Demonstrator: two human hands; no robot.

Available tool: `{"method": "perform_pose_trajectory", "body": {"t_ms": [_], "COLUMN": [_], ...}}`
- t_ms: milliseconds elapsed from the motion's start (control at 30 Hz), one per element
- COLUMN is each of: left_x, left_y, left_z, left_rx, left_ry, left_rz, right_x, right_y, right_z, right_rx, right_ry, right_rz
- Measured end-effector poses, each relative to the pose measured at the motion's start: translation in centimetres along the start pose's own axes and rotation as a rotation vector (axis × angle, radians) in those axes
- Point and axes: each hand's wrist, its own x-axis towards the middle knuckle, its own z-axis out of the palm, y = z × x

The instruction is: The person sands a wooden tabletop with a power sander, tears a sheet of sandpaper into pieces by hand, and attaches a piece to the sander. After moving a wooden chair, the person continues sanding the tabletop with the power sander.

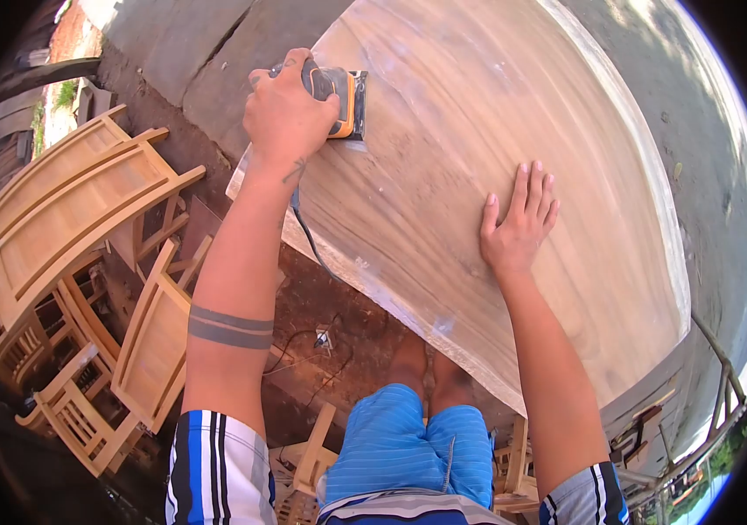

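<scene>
My left hand is wrapped round a black and orange electric sander, near the left end of a big wooden tabletop. The sander's pad rests at the board's surface, and its dark cord hangs down past the near edge. On the right part of the board lies my right hand, palm down with the fingers stretched out, holding nothing. The wood has a streaky brown grain with pale dusty patches and a rough, whitish edge.
Several unpainted wooden chairs and panels are piled on the left. A white power socket with cables lies on the brown ground below the board. More wooden furniture stands by my legs. Grey concrete spreads beyond the tabletop.
</scene>
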Motion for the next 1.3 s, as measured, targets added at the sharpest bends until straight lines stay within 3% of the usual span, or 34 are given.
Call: {"method": "perform_pose_trajectory", "body": {"t_ms": [233, 433, 633, 833, 933, 1033, 1167, 1300], "left_x": [-9.7, -5.4, -0.4, -9.0, -10.0, -5.9, 0.8, 1.1], "left_y": [0.2, -0.6, -1.0, 0.0, 0.8, 0.7, 0.4, -0.8], "left_z": [0.1, 0.1, -0.3, 0.1, 0.1, 0.6, 0.2, -0.2], "left_rx": [-0.089, -0.071, -0.007, -0.041, -0.076, -0.085, -0.035, -0.025], "left_ry": [-0.047, 0.032, -0.001, -0.039, -0.056, 0.014, 0.039, 0.008], "left_rz": [0.134, 0.121, -0.072, 0.109, 0.146, 0.144, -0.053, -0.120], "right_x": [0.2, 0.3, 0.3, 0.3, 0.4, 0.3, 0.3, 0.3], "right_y": [0.1, 0.1, 0.0, 0.0, -0.1, -0.2, -0.1, -0.1], "right_z": [-0.3, -0.1, -0.1, -0.1, -0.1, -0.2, 0.0, -0.1], "right_rx": [0.000, 0.018, 0.009, 0.003, 0.007, -0.001, -0.010, -0.003], "right_ry": [-0.033, -0.024, -0.026, -0.028, -0.025, -0.023, -0.019, -0.024], "right_rz": [0.003, 0.005, 0.009, 0.015, 0.018, 0.011, 0.008, 0.009]}}
